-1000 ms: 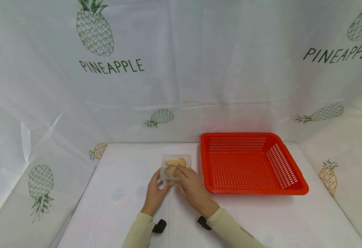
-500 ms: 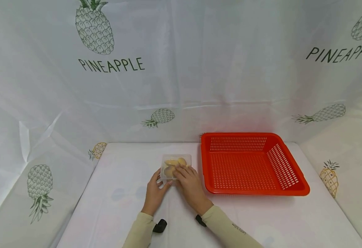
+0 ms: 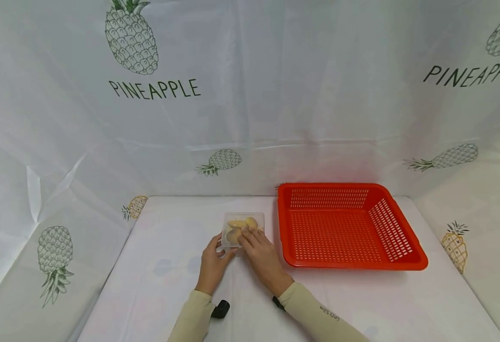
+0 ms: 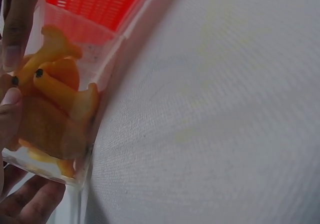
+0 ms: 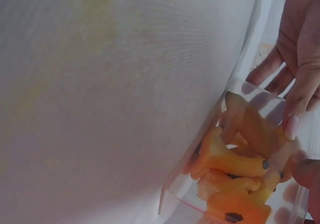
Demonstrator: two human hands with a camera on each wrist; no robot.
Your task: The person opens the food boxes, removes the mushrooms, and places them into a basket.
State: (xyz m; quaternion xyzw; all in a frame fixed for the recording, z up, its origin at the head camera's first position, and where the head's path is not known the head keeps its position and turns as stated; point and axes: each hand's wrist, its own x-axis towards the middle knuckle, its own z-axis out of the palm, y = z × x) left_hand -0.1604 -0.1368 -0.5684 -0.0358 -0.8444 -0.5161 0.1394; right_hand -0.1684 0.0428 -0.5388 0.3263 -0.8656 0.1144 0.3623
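Note:
A small clear plastic box (image 3: 245, 216) stands on the table, filled with several yellow-orange mushrooms (image 3: 236, 223) with dark stem ends. My left hand (image 3: 213, 266) grips the box at its left near corner, its fingers (image 4: 42, 199) along the left side. My right hand (image 3: 264, 256) reaches over the near right part, with extended fingers touching the mushrooms at the top of the pile. In the right wrist view more mushrooms (image 5: 235, 159) show through the clear wall, and the right thumb (image 5: 306, 170) lies beside a tan one. The fingertips hide some of the contents.
A red perforated plastic basket (image 3: 333, 237) stands to the right of the box on the white-covered table (image 3: 168, 285). Behind and beside the table hangs a white sheet (image 3: 250, 95) printed with pineapples. Black wrist gear (image 3: 221, 308) shows under the left sleeve.
My right hand has shifted slightly left and its fingers now lie flatter over the mushrooms. The left hand and the box have stayed almost in place.

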